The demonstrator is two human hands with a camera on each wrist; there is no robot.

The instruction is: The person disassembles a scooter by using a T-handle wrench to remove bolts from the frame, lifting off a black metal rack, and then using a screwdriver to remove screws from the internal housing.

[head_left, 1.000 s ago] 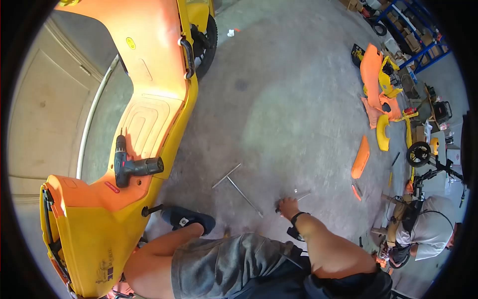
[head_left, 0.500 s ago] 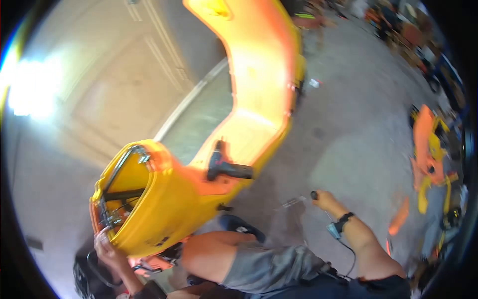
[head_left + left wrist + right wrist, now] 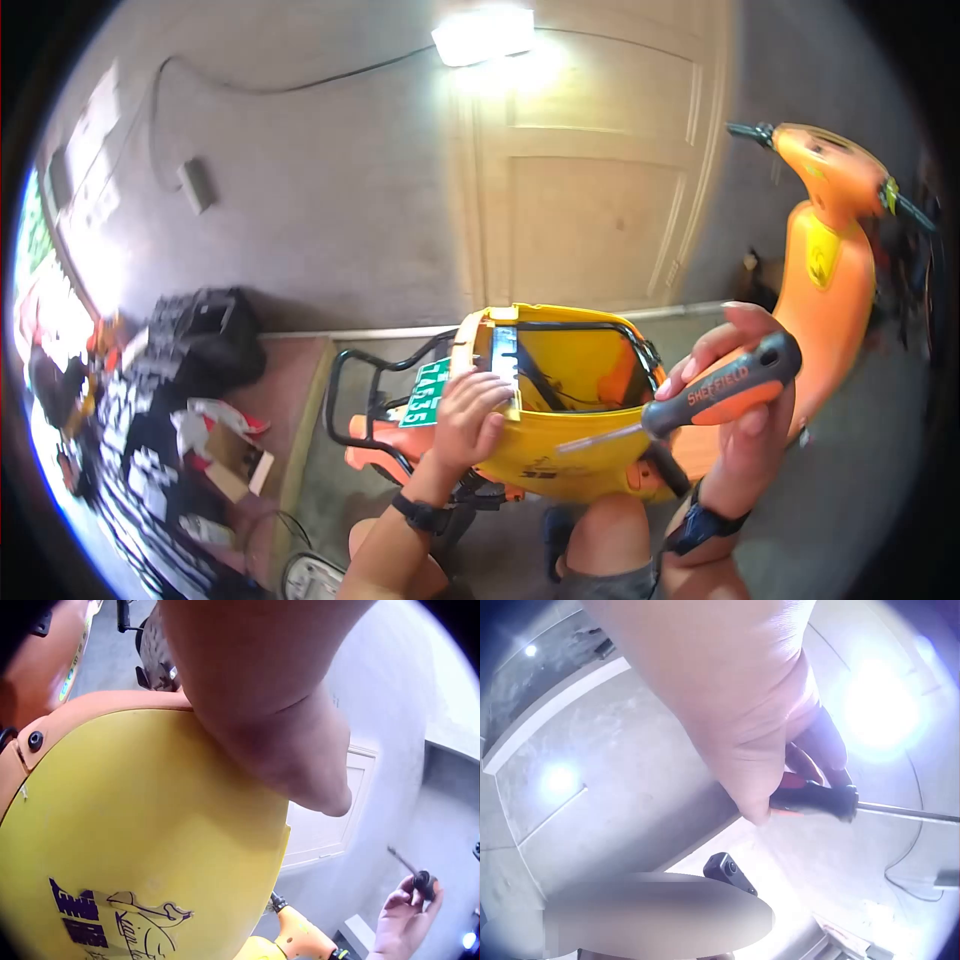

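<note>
In the head view my right hand (image 3: 755, 430) grips a black and orange screwdriver (image 3: 720, 393), its shaft pointing left over the yellow body of a scooter. The right wrist view shows the screwdriver (image 3: 817, 799) between the thumb and fingers of that hand (image 3: 757, 735). My left hand (image 3: 467, 415) rests on the rear rim of the yellow body (image 3: 560, 450), beside the green licence plate (image 3: 425, 392), fingers fairly straight. Seen from the left wrist, the left hand (image 3: 277, 742) lies over the top edge of the yellow panel (image 3: 150, 817); its fingertips are hidden.
A black rear rack (image 3: 345, 400) juts out left of the body. The orange front with handlebars (image 3: 830, 180) stands at the right. An open cardboard box (image 3: 238, 460) and black bags (image 3: 205, 335) lie at the left. Behind is a door (image 3: 590, 220), with a bright lamp (image 3: 485, 38) above.
The head view has swung left toward the scooter's rear and the wall. My right hand has risen from near the floor with the screwdriver. The left hand remains at the body's rear rim.
</note>
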